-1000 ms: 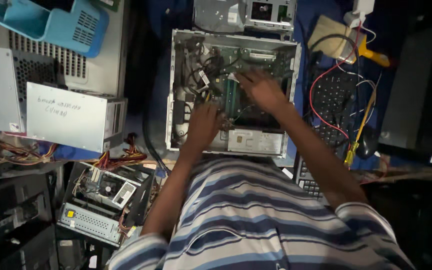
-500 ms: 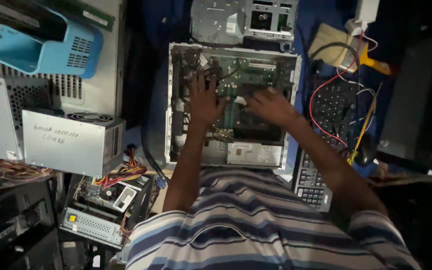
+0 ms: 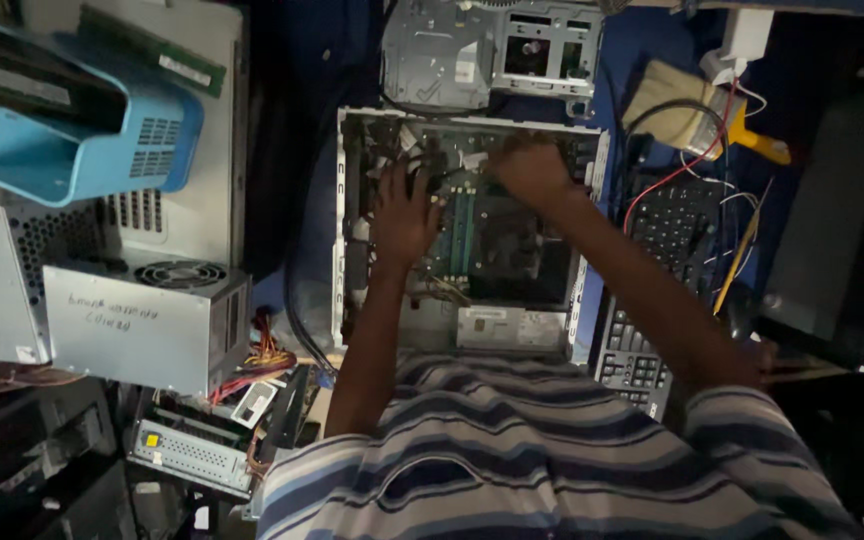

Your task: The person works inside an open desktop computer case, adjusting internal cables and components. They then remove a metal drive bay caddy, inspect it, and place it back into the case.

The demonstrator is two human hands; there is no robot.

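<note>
Centre of the head view: one open desktop computer case [image 3: 352, 230], lying flat on its side with the cover panel off, so that the green motherboard [image 3: 472, 235] faces upward and both arms can reach it from above. Left hand [image 3: 404, 212]: fingers spread wide, palm pressed flat on the board's left part, apparently as a brace; nothing is gripped in it. Right hand [image 3: 530, 170]: curled narrow at the upper edge of the board among the cables; whether the fingers pinch anything cannot be told, since the knuckles hide the tips. One bare metal drive cage [image 3: 492, 50] lies just beyond the case, touching or nearly touching its far rim. One black keyboard [image 3: 652, 290] lies just beside the case on the right, with red and white wires draped across it. One brush with a yellow handle [image 3: 697, 115] rests above the keyboard. Left of the case, well apart: one grey power supply unit [image 3: 142, 320] with its fan grille upward, one blue plastic basket [image 3: 82, 140], and one silver optical drive [image 3: 192, 455] among loose coloured wires.
</note>
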